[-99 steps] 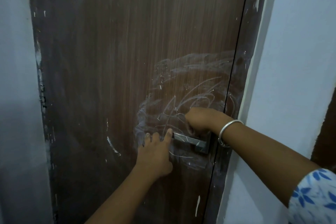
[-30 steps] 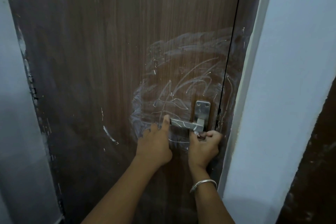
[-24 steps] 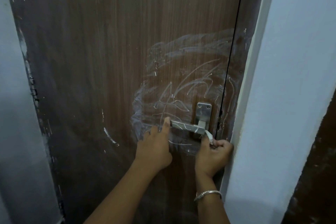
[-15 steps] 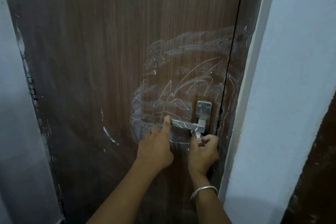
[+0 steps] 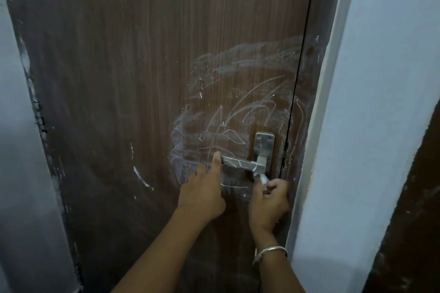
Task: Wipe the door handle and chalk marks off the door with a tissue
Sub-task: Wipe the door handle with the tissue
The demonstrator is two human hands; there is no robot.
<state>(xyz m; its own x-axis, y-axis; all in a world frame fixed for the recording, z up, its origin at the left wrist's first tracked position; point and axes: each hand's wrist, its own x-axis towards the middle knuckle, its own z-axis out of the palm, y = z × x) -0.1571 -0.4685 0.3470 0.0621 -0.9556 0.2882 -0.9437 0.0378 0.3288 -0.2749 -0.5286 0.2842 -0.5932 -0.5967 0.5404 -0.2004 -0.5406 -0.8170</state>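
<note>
At the left edge a pale grey wall [image 5: 14, 150] meets the dark brown door [image 5: 142, 54], whose chipped border carries white flecks and a short white streak lower down. Rightward, swirling chalk marks [image 5: 238, 107] cloud the wood above and around the metal door handle [image 5: 242, 164], and the lever itself is streaked white. The left hand [image 5: 202, 194] rests against the door with its thumb straight and touching the lever's free left end; the other fingers lie loosely against the wood, grasping nothing. Below the lever's pivot end, under the upright backplate [image 5: 264, 145], the right hand [image 5: 269, 202] has its fingers curled in, pinching a small white tissue [image 5: 262, 177] that touches the underside of the handle. Most of the tissue is hidden inside that grip, so its size is hard to judge. A silver bangle [image 5: 271, 251] circles the right wrist. Just right of the hand runs the scuffed door frame [image 5: 316, 78], then a pale wall [image 5: 381, 102], and a dark surface is cut off at the far right.
</note>
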